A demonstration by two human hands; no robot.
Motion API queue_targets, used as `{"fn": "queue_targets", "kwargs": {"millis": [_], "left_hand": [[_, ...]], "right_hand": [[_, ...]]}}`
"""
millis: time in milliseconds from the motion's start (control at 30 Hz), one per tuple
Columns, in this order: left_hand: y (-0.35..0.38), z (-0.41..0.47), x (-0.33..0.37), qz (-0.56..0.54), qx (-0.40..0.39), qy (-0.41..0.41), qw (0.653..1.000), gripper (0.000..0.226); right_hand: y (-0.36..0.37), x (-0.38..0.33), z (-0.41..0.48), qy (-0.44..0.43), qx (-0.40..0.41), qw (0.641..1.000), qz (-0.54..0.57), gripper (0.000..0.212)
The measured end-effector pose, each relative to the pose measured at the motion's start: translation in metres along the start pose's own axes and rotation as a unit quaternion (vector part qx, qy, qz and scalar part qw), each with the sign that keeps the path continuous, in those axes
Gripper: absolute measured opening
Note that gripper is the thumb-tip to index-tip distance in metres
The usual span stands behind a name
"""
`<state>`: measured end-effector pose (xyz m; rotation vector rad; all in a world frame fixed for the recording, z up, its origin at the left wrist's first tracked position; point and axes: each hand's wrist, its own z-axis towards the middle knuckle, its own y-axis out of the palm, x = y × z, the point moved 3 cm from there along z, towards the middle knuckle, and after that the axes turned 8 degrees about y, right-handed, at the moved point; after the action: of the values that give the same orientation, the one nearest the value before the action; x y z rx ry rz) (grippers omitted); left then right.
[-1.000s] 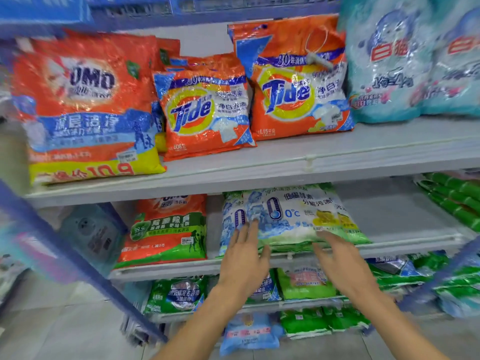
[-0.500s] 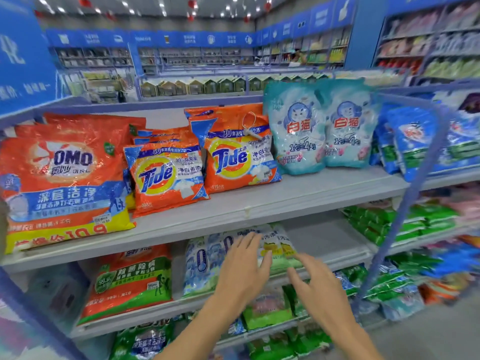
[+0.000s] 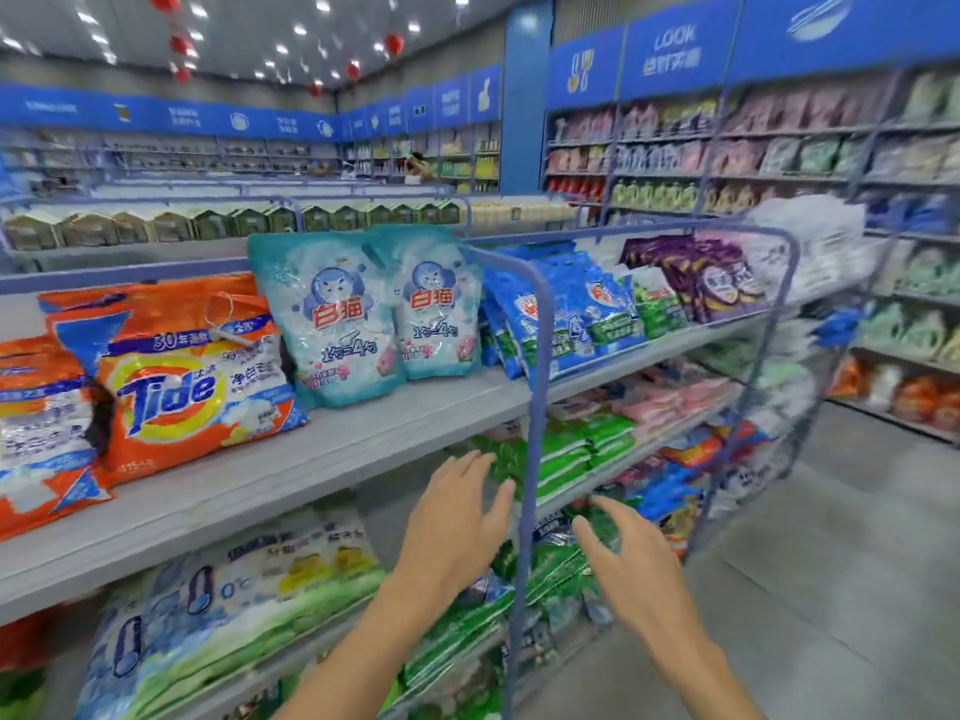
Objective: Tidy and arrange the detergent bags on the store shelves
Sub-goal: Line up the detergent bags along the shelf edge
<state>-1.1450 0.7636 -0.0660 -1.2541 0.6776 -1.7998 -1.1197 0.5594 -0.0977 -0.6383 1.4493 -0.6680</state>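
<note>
Detergent bags fill a grey shelf unit (image 3: 395, 439). On the top shelf stand an orange Tide bag (image 3: 192, 387), two pale teal cat-logo bags (image 3: 337, 324) and blue bags (image 3: 566, 314) past a blue upright post (image 3: 535, 387). A white and green bag (image 3: 244, 600) lies on the second shelf at lower left. My left hand (image 3: 457, 517) hovers empty with fingers spread, in front of the second shelf. My right hand (image 3: 628, 558) floats to its right, fingers relaxed, holding nothing, in front of green bags (image 3: 566, 449).
A purple bag (image 3: 722, 278) and pink packs (image 3: 660, 402) sit further right on the same unit. Across a grey tiled aisle (image 3: 841, 589) a wall of shelves (image 3: 779, 163) holds bottles and bags. Another low shelf row (image 3: 234, 220) runs behind.
My view has swung up and to the right, from the white and green bag toward the right shelf section. Both hands have come off that bag and moved right, still empty.
</note>
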Motion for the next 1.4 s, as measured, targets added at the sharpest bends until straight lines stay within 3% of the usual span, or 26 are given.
{"fn": "queue_targets", "kwargs": {"millis": [267, 600, 1067, 1267, 1400], "left_hand": [[0.081, 0.073, 0.084, -0.033, -0.023, 0.043, 0.998, 0.056], [0.185, 0.194, 0.154, -0.012, -0.049, 0.086, 0.995, 0.056], [0.325, 0.395, 0.253, -0.037, -0.041, 0.087, 0.995, 0.054], [0.406, 0.478, 0.320, -0.044, -0.036, 0.078, 0.995, 0.054], [0.465, 0.526, 0.370, -0.037, -0.034, 0.062, 0.997, 0.053]], "right_hand": [[-0.087, 0.092, 0.056, 0.035, 0.066, 0.997, 0.000, 0.057], [-0.144, 0.172, 0.178, 0.060, 0.081, 0.995, -0.020, 0.050], [-0.252, 0.280, 0.388, 0.063, 0.109, 0.991, -0.036, 0.045], [-0.318, 0.345, 0.475, 0.056, 0.102, 0.992, -0.039, 0.033], [-0.371, 0.398, 0.535, 0.046, 0.103, 0.993, -0.032, 0.036]]}}
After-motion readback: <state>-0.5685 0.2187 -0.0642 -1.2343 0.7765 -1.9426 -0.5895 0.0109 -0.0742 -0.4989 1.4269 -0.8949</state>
